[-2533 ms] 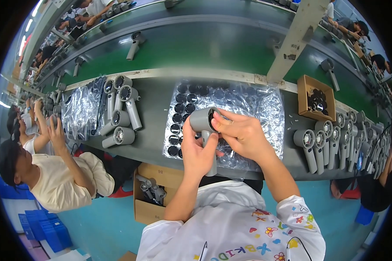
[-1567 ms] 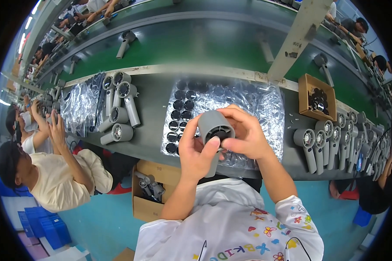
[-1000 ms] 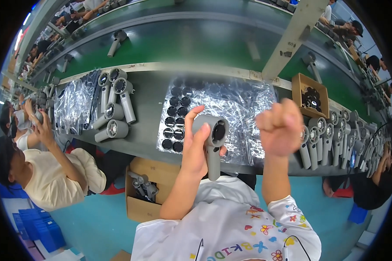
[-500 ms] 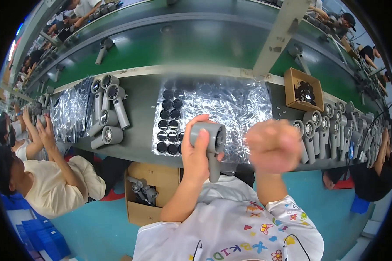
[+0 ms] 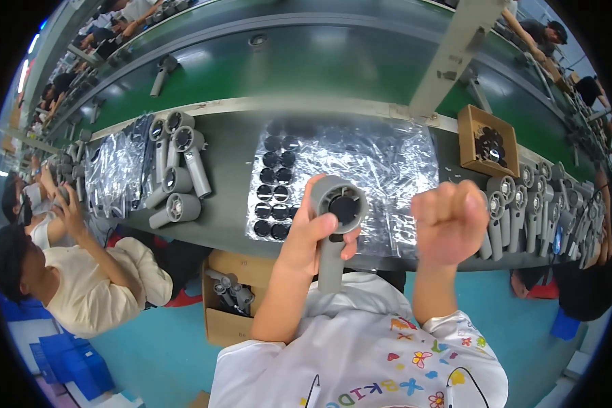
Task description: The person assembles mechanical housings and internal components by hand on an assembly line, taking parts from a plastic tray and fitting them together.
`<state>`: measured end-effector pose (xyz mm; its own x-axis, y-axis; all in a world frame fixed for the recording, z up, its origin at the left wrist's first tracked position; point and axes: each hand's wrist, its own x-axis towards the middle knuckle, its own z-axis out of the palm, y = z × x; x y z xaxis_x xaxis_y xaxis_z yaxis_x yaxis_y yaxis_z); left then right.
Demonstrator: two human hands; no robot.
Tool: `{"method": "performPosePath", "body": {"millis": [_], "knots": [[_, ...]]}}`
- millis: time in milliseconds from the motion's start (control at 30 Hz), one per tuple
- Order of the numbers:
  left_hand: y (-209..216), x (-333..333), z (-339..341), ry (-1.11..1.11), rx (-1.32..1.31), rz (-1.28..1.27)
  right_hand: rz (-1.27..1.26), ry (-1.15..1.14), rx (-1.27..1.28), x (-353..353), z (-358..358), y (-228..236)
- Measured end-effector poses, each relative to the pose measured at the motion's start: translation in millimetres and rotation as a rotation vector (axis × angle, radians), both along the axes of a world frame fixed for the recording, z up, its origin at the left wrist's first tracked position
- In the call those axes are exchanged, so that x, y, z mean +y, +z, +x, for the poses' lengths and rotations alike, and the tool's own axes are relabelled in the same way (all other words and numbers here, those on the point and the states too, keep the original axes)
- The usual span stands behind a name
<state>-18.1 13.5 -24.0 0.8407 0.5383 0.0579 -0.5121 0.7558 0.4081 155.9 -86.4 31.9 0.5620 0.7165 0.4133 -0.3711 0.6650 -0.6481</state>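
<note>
Grey fan (image 5: 325,194), clamped between the left hand's (image 5: 306,238) fingers, now facing upward, no longer sideways; black disc (image 5: 345,208) centred in its head, handle (image 5: 330,264) toward six o'clock. Right hand (image 5: 449,224), at three o'clock: fingers curled together.

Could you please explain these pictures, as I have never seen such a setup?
There is no robot: this is a person working bare-handed. The view comes from a wide fisheye camera on their head, looking down, so straight edges bend. The left hand holds a grey plastic handheld fan with a round head; the right hand is curled, apart from it. On the dark tabletop lie a shiny plastic sheet with round black discs, more grey fans at both sides, and an open brown cardboard box of black pieces.
</note>
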Motion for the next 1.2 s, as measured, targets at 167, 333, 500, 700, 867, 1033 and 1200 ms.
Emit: {"method": "performPosePath", "body": {"millis": [167, 333, 500, 700, 867, 1033, 1200], "knots": [[4, 11, 1, 0.001, 0.222, -0.124, -0.23, -0.177, -0.045, -3, 50, -22], [12, 18, 9, 0.029, 0.38, -0.109, -0.422, -0.342, -0.275, 6, 62, -57], [14, 23, 20, 0.047, 0.378, -0.061, -0.503, -0.375, -0.475, 2, 61, -71], [36, 82, 47, 0.105, 0.692, 0.382, -0.513, -0.374, -0.428, 1, 67, -73], [50, 212, 116, 0.214, 0.861, 0.654, -0.547, -0.425, -0.48, 3, 66, -68], [13, 339, 153, 0.435, 1.184, 0.95, -0.594, -0.452, -0.578, 7, 62, -67], [6, 360, 181, 0.54, 1.621, 1.787, -0.643, -0.52, -0.57, 0, 67, -71]]}}
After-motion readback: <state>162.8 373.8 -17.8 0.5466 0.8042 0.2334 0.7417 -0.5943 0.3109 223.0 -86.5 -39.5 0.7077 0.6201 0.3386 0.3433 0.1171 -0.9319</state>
